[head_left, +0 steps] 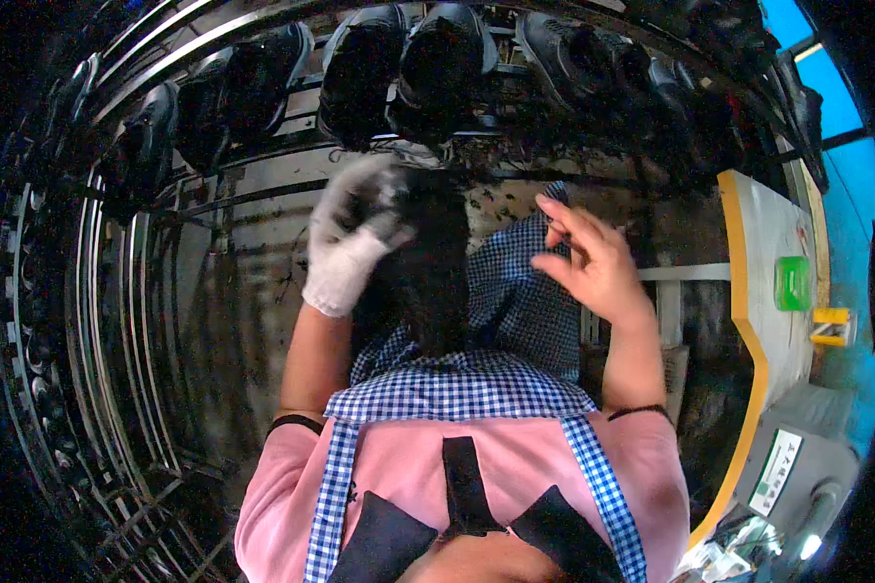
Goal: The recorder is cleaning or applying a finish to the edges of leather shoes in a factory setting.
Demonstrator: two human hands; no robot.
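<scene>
Black shoe point(428, 257) in gloved left hand point(352, 233), bare right hand point(593, 262) open

Black shoes on the rack overhead: about seven in view, first point(146, 146), some lost in shadow. One dark shoe point(428, 253) held low. Hands: two, left hand point(355, 228) in a white glove, right hand point(593, 257) bare. One green box point(793, 283), one yellow block point(830, 326) on the tabletop point(763, 233).

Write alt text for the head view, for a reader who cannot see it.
A person's gloved left hand holds a dark shoe over a blue checked apron, while the bare right hand hovers beside it with fingers pinched. Black shoes line a curved metal rack above and to the left.
</scene>
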